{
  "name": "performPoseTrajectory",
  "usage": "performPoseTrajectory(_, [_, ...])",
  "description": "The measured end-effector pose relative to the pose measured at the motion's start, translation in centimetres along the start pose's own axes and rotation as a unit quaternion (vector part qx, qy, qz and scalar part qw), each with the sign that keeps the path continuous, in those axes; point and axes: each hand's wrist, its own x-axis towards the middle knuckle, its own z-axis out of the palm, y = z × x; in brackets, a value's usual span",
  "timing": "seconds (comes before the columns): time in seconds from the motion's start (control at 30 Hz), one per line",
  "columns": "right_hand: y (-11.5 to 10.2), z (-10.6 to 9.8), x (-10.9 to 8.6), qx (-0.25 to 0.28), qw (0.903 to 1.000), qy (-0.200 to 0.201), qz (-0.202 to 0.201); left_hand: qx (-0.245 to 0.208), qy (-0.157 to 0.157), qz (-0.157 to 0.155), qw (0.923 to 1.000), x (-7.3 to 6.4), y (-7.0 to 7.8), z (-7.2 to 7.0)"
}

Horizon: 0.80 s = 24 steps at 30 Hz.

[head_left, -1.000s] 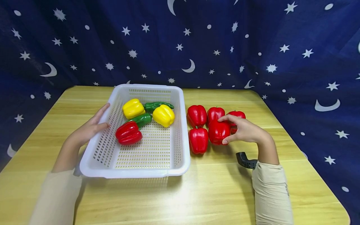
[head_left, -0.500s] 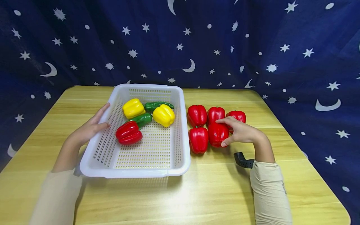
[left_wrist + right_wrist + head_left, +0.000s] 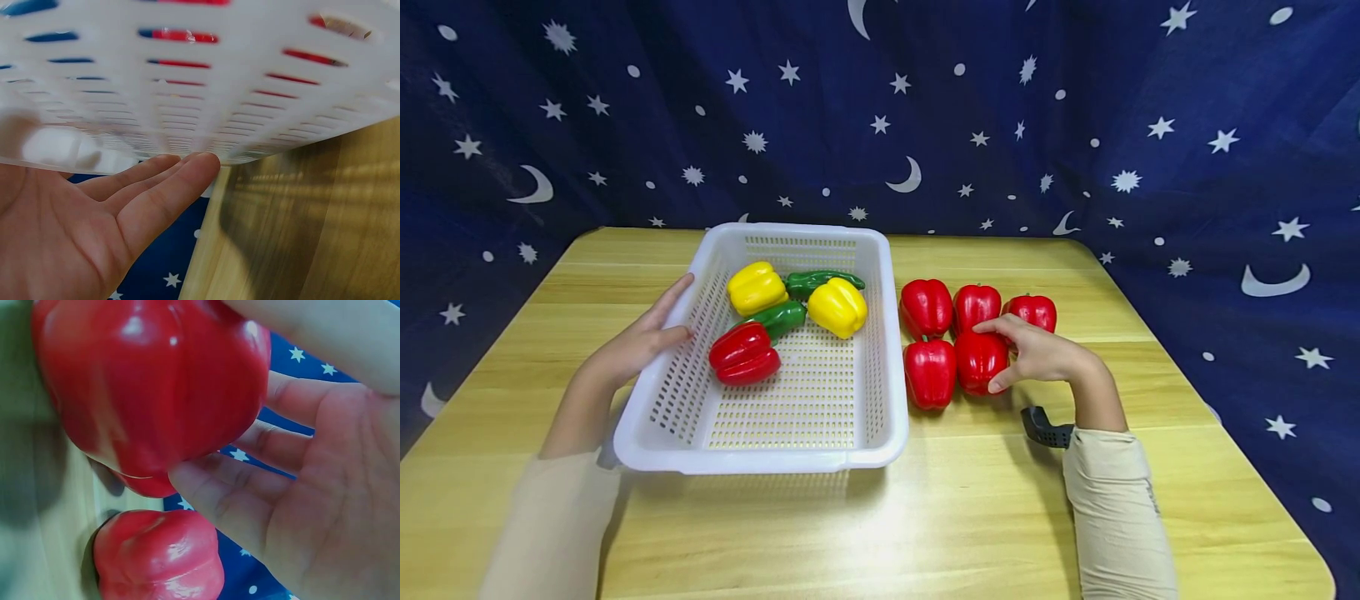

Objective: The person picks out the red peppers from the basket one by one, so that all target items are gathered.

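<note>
My left hand (image 3: 643, 337) holds the left side of a white perforated plastic basket (image 3: 760, 462), its thumb over the rim; in the left wrist view its fingers (image 3: 169, 190) lie along the outside. My right hand (image 3: 1041, 350) holds a red bell pepper (image 3: 981, 362) by its right side, thumb near and fingertips on top. In the right wrist view the held pepper (image 3: 150, 387) fills the upper part, with fingers (image 3: 231, 500) against it. Inside the basket lie a red bell pepper (image 3: 745, 354), two yellow bell peppers (image 3: 837, 308) and two green peppers (image 3: 778, 319).
More red bell peppers (image 3: 929, 372) stand close around the held one, right of the basket; one (image 3: 1032, 312) is partly behind my right hand. A black bracket (image 3: 1043, 427) sits at my right wrist. The wooden table (image 3: 925, 517) ends at a dark blue starry curtain (image 3: 820, 108).
The red bell pepper at my right hand has come slightly down and to the left, beside the other front pepper. My right hand has shifted left with it. The left hand and basket stay put.
</note>
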Motion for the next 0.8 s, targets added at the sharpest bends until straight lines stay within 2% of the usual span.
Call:
performPoseTrajectory(0.3, [0.47,0.37,0.47,0.017,0.9998,-0.007,0.002,0.001,0.003,0.003,1.0000,-0.03,0.07,0.06])
performPoseTrajectory(0.8, [0.69,-0.05,-0.09,0.014,0.9996,-0.023,0.002,-0.004,-0.003,0.009,0.9999,0.00,-0.21,-0.09])
